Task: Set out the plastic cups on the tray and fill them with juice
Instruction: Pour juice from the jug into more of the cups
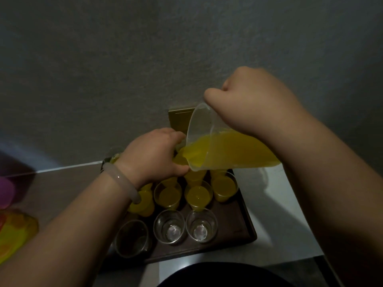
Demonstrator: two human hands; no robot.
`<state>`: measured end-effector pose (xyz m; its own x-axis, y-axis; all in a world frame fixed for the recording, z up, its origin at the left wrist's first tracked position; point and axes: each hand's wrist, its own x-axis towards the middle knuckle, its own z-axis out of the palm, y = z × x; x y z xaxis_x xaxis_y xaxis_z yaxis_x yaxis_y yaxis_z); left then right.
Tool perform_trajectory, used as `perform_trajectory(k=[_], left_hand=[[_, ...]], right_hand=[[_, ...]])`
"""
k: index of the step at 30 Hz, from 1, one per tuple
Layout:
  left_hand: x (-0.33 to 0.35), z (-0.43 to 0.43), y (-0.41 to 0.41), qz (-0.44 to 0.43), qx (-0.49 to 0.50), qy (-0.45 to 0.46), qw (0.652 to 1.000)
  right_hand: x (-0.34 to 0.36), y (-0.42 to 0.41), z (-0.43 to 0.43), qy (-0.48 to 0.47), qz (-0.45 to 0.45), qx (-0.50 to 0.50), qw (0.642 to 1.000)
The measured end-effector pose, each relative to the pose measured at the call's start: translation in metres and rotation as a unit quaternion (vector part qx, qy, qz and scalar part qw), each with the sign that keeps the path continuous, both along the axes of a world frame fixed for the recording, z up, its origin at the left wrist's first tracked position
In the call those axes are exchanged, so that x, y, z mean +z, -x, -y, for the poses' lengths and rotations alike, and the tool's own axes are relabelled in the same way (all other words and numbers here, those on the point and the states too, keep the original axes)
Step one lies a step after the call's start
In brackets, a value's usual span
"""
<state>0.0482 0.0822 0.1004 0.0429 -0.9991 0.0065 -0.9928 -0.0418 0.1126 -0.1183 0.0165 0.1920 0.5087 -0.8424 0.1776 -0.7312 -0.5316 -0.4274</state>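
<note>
head view, looking down on a dark tray (241, 222) that stands on a pale table (279, 204) set against a grey wall (124, 69). the right hand (255, 104) is closed in a fist on the upper side of a clear plastic jug (199, 125). its fingers are curled together on the jug, and the handle is hidden beneath the fist. the jug is tilted steeply, spout down and to the left, and the yellow juice (238, 151) inside it reaches the lip. the left hand (157, 154), with a pale bracelet (122, 181) on the wrist, holds one cup (179, 157) directly at the spout above the tray's far end. its fingers (179, 170) are wrapped round the cup, which is largely covered by the hand and shows yellow inside.

on the tray the cups stand in rows. the filled cups (199, 196) occupy the middle and far rows, close beside one another, each holding juice. the three empty cups (169, 226) stand upright in the near row, and the leftmost is partly behind the left forearm. how many filled cups stand beneath the jug and hand cannot be told. blurred coloured plastic items (14, 230) lie at the left edge, well apart from the tray.
</note>
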Motion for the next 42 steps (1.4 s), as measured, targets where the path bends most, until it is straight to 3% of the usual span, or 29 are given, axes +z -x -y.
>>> perform_trajectory(k=[42], left_hand=[[0.0051,-0.0065,0.0045,-0.006,0.007,0.006,1.000]], right_hand=[[-0.0024,0.0089,-0.0011,0.006,0.023,0.002,1.000]])
